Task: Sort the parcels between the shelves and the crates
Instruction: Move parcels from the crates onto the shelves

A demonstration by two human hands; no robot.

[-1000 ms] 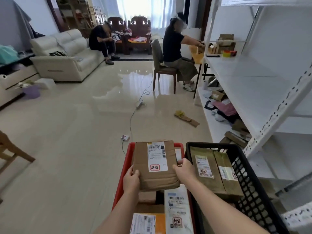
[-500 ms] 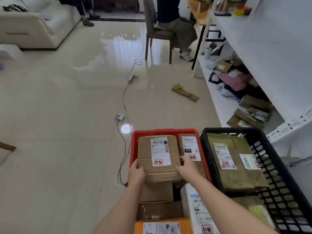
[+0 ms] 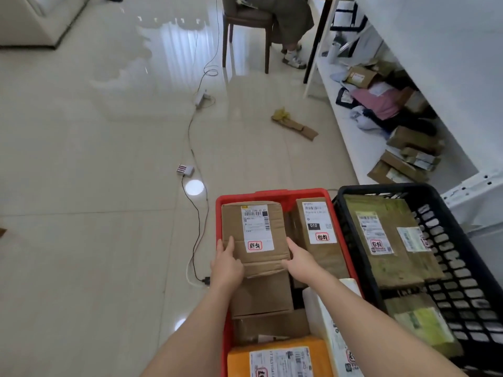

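A brown cardboard parcel (image 3: pixel 254 229) with a white label lies at the far left of the red crate (image 3: pixel 275 193), on top of other boxes. My left hand (image 3: pixel 226 263) holds its near left edge and my right hand (image 3: pixel 298 261) holds its near right edge, thumbs on top. Beside it in the red crate stands a taller brown parcel marked 010 (image 3: pixel 318 232). Nearer me lie an orange parcel (image 3: pixel 275 357) and a white one (image 3: pixel 334 330). The black crate (image 3: pixel 462 240) to the right holds olive-brown parcels (image 3: pixel 381 240).
A white shelf unit (image 3: pixel 351 137) runs along the right, with several parcels and bags (image 3: pixel 408 156) on its bottom board. A cable (image 3: pixel 194 213) and a battery charger (image 3: pixel 185 170) lie on the floor left of the crates. A cardboard scrap (image 3: pixel 295 125) lies ahead. A person sits on a chair (image 3: pixel 245 20) beyond.
Both hands have lowered the brown parcel from above the red crate into its far left corner. My view has tipped down toward the crates.
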